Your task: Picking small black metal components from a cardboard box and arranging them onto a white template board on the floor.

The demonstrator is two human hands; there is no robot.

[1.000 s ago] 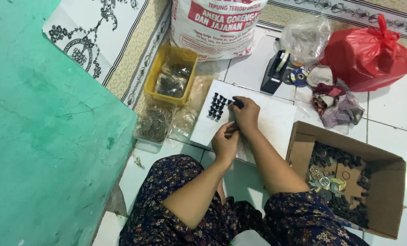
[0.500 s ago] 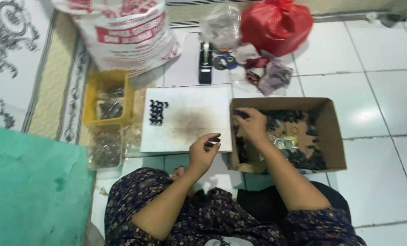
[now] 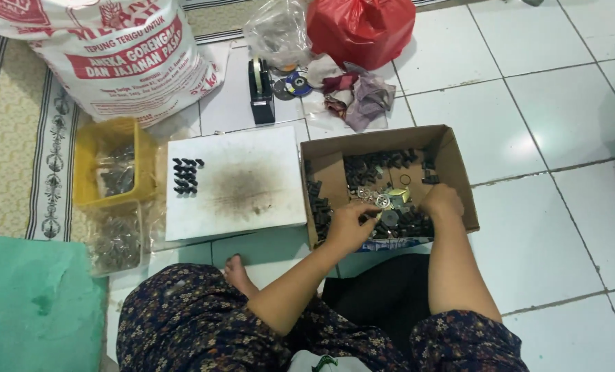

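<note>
An open cardboard box (image 3: pixel 328 162) sits on the tiled floor in front of my knees. It holds several small black parts (image 3: pixel 376 169) and metal washers (image 3: pixel 388 201). My left hand (image 3: pixel 347 226) is inside the box at its near left, fingertips on the washers. At the near right of the box my right hand (image 3: pixel 442 203) curls down into the pile. What either hand holds is hidden. A white board (image 3: pixel 252 207) lies left of the box, with several black parts (image 3: pixel 187 174) lined up at its far left corner.
A yellow basket (image 3: pixel 90 148) and a clear tub (image 3: pixel 114 241) of small parts stand left of the board. Behind are a large printed sack (image 3: pixel 114 55), a tape dispenser (image 3: pixel 260 86), a red bag (image 3: pixel 359 27), rags (image 3: pixel 362 96). A green mat (image 3: pixel 32 303) lies near left.
The view has swung right from the board to the box. My right hand went into the box first, then my left hand left the board's edge and joined it.
</note>
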